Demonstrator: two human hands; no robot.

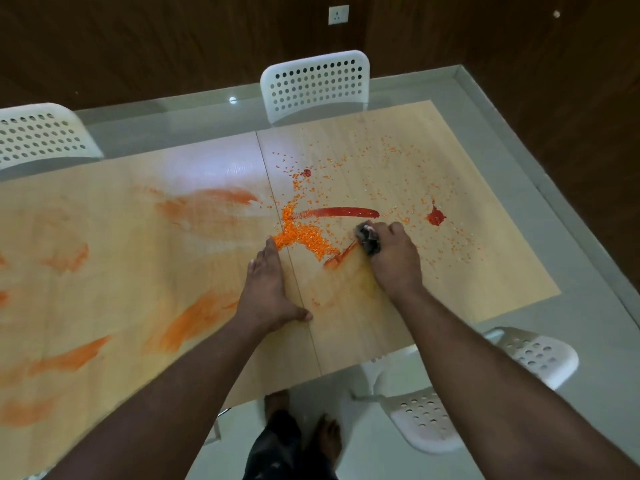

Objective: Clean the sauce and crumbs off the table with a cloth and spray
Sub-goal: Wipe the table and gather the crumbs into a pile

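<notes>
Under the right hand, its grip bunches a mostly hidden cloth; left hand flat.

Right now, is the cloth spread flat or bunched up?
Bunched up: the right hand grips the dark cloth as a small wad on the table.
</notes>
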